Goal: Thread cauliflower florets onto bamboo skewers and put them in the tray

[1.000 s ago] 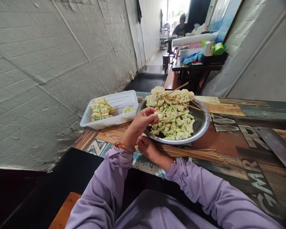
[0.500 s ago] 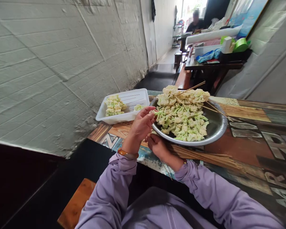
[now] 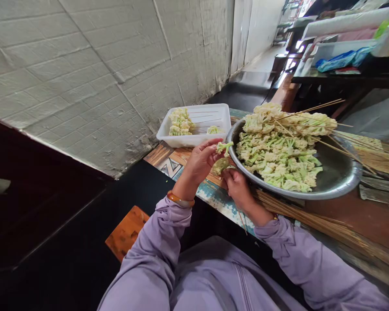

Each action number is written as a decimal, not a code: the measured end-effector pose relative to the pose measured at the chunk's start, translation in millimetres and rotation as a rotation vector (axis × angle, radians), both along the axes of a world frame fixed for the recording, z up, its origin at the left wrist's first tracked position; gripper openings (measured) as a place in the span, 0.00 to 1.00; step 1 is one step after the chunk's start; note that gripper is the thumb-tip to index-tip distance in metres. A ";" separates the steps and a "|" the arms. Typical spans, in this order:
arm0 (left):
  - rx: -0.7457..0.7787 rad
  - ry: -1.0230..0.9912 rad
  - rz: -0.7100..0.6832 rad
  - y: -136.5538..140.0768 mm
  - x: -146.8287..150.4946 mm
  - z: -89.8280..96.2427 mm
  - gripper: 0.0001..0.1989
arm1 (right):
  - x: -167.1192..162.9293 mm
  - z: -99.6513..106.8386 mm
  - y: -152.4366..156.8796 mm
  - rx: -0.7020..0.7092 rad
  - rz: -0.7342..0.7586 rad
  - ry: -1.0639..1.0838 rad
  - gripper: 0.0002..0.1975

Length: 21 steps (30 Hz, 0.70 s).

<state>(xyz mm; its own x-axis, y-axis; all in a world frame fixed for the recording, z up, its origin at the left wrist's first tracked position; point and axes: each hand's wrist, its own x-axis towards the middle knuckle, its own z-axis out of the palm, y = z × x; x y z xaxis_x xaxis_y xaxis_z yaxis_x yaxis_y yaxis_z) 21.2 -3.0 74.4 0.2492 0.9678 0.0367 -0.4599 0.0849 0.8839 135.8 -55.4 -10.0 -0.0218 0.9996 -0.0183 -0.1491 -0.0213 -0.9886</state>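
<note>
Floret [image 3: 224,148] pinched in the left hand [image 3: 201,162]; apparently part-loaded skewer [image 3: 220,166] gripped in the right hand [image 3: 238,189]. Bare skewers [image 3: 311,216] lie unused on the counter [image 3: 377,218], before the metal basin [image 3: 350,185], where many loose florets [image 3: 280,162] remain unthreaded. Loaded skewers [image 3: 262,119], judged complete, rest across its far side and in the white tray [image 3: 197,140] alongside.

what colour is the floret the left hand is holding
The floret in the left hand is light green; the head view shows it best.
</note>
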 end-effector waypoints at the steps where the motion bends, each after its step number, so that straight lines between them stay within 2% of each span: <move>1: 0.000 0.011 0.016 -2.3 -4.8 -3.5 0.13 | 0.6 -0.4 -0.7 -0.006 -0.012 0.012 0.18; 5: 0.017 0.074 0.053 -14.7 -26.6 -21.2 0.15 | 2.7 -0.3 -2.6 -0.042 -0.056 0.037 0.18; 9: 0.014 0.168 0.011 -28.1 -38.9 -36.2 0.17 | 3.4 0.0 -0.6 -0.028 -0.080 0.058 0.18; 15: 0.064 0.277 -0.050 -35.8 -35.0 -43.7 0.14 | 5.4 -1.6 1.2 -0.017 -0.078 0.052 0.17; 21: 0.040 0.334 -0.085 -33.1 -31.5 -52.0 0.16 | 5.4 -0.8 2.0 -0.040 -0.064 0.117 0.17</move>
